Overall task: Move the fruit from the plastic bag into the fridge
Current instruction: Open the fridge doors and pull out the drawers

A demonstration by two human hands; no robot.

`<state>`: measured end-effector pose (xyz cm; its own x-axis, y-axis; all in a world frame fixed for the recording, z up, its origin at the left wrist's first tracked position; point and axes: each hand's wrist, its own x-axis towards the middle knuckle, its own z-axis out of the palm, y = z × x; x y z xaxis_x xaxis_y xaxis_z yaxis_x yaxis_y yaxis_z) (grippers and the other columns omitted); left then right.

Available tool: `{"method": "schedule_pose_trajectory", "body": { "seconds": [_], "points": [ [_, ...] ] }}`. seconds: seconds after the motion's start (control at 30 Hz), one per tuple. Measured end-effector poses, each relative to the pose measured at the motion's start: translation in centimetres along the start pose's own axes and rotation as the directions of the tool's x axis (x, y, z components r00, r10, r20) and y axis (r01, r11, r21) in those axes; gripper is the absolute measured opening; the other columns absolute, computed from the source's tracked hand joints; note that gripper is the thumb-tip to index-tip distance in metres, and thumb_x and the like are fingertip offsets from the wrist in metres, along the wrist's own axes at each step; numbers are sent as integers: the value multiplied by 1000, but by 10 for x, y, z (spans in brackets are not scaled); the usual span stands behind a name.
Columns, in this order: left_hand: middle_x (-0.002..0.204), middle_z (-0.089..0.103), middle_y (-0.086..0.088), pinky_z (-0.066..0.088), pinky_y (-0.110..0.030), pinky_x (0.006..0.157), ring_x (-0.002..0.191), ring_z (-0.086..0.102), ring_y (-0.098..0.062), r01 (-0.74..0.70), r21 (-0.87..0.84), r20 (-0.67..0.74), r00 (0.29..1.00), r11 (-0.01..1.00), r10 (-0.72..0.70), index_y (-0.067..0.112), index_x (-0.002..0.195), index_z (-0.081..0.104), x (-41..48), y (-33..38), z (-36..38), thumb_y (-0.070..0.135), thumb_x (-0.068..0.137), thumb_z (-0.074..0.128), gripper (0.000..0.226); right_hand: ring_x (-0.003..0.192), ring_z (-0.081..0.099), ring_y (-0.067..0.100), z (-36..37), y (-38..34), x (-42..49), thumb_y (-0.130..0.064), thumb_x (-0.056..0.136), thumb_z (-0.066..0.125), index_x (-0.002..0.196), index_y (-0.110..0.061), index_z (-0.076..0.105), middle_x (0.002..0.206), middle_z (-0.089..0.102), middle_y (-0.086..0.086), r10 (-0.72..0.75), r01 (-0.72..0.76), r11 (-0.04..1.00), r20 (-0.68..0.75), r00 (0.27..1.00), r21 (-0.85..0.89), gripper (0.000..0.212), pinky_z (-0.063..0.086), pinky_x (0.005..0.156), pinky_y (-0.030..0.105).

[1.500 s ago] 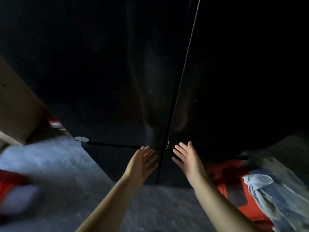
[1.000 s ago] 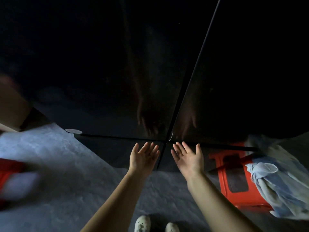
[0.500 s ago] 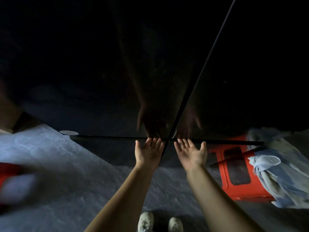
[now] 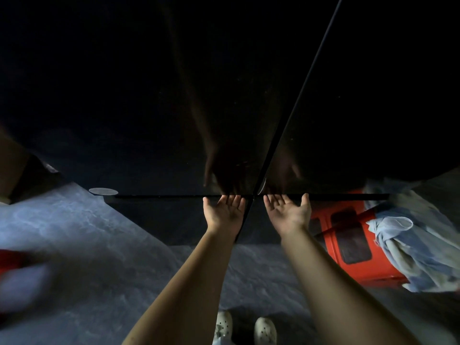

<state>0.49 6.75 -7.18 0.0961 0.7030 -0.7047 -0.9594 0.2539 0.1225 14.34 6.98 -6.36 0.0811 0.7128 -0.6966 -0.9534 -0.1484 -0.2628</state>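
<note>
a blurred red and white shape [image 4: 17, 277] sits at the far left on the grey floor [image 4: 82, 235]. the left hand [image 4: 224, 212] is open, palm up, fingertips under the bottom edge of the black fridge [image 4: 154, 108] upper door. the right hand [image 4: 288, 212] is likewise open. a red stool [image 4: 348, 245] carries a pale plastic bag [image 4: 408, 247]; no fruit shows.

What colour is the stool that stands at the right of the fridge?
The stool is bright orange-red, seen best in the head view, with a pale blue cloth draped over it.
</note>
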Motion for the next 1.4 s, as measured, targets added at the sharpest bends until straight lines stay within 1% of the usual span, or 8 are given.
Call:
{"method": "schedule_pose_trajectory", "body": {
  "seconds": [0.2, 0.37, 0.5, 0.6, 0.73, 1.0, 1.23, 1.4],
  "points": [
    [153, 20, -20, 15, -41, 117, 142, 19, -32, 5, 7, 0, 1000, 1000, -5, 1, 147, 17, -2, 0, -3, 51, 96, 23, 72, 144, 15, 28, -3, -1, -5, -58, 94, 33, 149, -7, 12, 156, 15, 14, 6, -5, 1000, 20, 1000, -20, 78, 17, 116, 44],
    [155, 15, -20, 17, -42, 116, 142, 19, -32, 22, -14, 8, 1000, 1000, -22, 3, 149, 9, -4, 3, -9, 53, 95, 24, 74, 144, 15, 27, -8, -1, -7, -59, 94, 33, 149, -6, 12, 156, 16, 15, 12, -12, 1000, 33, 999, -20, 80, 17, 115, 43],
    [154, 18, -20, 20, -41, 115, 141, 22, -32, 24, 5, 15, 1000, 1000, -24, 3, 148, 10, -7, 3, -13, 54, 95, 24, 75, 145, 13, 28, -11, -3, -9, -59, 93, 33, 149, -6, 10, 157, 14, 15, 16, -16, 1000, 37, 999, -3, 81, 16, 116, 44],
    [153, 20, -20, 23, -40, 114, 140, 25, -32, 29, 21, 11, 1000, 999, -29, 3, 148, 12, -9, 3, -14, 58, 94, 27, 79, 143, 18, 29, -12, -4, -11, -60, 90, 42, 148, -3, 12, 155, 19, 17, 22, -20, 998, 39, 999, -58, 88, 20, 116, 43],
    [148, 31, -20, 30, -40, 112, 133, 37, -32, 20, 90, -20, 1000, 996, -19, 2, 147, 16, -12, 1, -13, 65, 89, 39, 89, 139, 28, 31, -11, -6, -13, -62, 85, 51, 148, 0, 10, 152, 25, 20, 2, -1, 988, 10, 1000, -152, 97, 26, 114, 42],
    [150, 28, -19, 28, -41, 113, 136, 34, -31, 17, 96, -13, 1000, 995, -16, 2, 148, 14, -15, 1, -13, 69, 87, 37, 93, 139, 29, 31, -13, -4, -12, -64, 83, 51, 148, -1, 8, 152, 25, 20, -17, 17, 988, 1, 1000, -152, 100, 28, 113, 42],
    [143, 40, -20, 30, -38, 112, 130, 41, -30, 14, 131, -7, 1000, 991, -13, -2, 144, 25, -23, 0, -11, 69, 87, 35, 91, 134, 36, 31, -15, -5, -12, -65, 82, 53, 146, 3, 18, 147, 33, 20, -23, 19, 983, -16, 1000, -180, 100, 33, 110, 43],
    [145, 36, -20, 27, -38, 114, 132, 39, -30, 10, 134, -1, 1000, 991, -10, -1, 145, 21, -23, -1, -13, 70, 87, 34, 93, 131, 40, 30, -16, -4, -14, -66, 82, 52, 145, 2, 22, 145, 35, 18, -20, 14, 982, -32, 999, -190, 98, 34, 110, 43]
  ]
}}
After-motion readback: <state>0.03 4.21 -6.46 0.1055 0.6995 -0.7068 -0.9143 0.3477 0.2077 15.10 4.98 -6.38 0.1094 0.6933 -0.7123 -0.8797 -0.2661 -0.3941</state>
